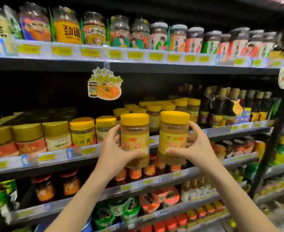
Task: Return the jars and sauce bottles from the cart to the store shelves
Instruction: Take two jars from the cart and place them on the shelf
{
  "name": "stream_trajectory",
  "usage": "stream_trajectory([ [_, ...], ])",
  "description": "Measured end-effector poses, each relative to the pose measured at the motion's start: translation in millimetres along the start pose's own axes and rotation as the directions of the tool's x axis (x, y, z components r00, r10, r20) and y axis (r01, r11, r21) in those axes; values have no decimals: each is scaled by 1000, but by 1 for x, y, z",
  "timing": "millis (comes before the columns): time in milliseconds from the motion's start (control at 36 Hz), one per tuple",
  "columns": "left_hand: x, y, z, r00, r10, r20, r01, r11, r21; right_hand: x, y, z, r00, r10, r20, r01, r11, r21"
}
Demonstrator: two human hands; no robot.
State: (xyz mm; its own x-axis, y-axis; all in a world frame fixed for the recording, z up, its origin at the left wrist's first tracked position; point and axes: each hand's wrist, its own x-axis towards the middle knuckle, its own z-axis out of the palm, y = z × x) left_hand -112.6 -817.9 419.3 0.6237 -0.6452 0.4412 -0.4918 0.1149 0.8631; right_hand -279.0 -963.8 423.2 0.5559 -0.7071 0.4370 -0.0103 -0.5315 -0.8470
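Observation:
I hold two yellow-lidded jars upright in front of the middle shelf. My left hand (112,150) grips the left jar (135,131) from its left side. My right hand (194,144) grips the right jar (174,131) from its right side. Both jars have yellow labels with red characters and stand side by side, a small gap between them. Just behind them on the middle shelf (221,131) stand several matching yellow-lidded jars (154,113). The cart is out of view.
Gold-lidded jars (27,139) fill the middle shelf's left end, dark sauce bottles (221,111) its right. The top shelf (121,64) carries a row of labelled jars, and a paper promo tag (104,86) hangs from it. Lower shelves hold red jars and packets.

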Motion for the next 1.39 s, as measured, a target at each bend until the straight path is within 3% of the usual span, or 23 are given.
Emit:
stream_trajectory([
  [333,60,-14,17,993,-44,-113,49,998,42,110,37,15,993,-104,63,99,992,75],
  [583,55,-13,10,967,-76,-241,101,991,92,153,57,55,977,-98,190,80,991,103],
  [944,29,1,-9,910,-111,-399,189,969,161,168,55,107,939,-70,336,84,996,-29],
  [1250,22,4,-18,886,-123,-447,219,961,169,162,47,118,881,-65,469,142,981,-130],
  [1389,21,2,-19,886,-128,-445,224,960,170,163,48,121,883,-51,466,140,977,-158],
])
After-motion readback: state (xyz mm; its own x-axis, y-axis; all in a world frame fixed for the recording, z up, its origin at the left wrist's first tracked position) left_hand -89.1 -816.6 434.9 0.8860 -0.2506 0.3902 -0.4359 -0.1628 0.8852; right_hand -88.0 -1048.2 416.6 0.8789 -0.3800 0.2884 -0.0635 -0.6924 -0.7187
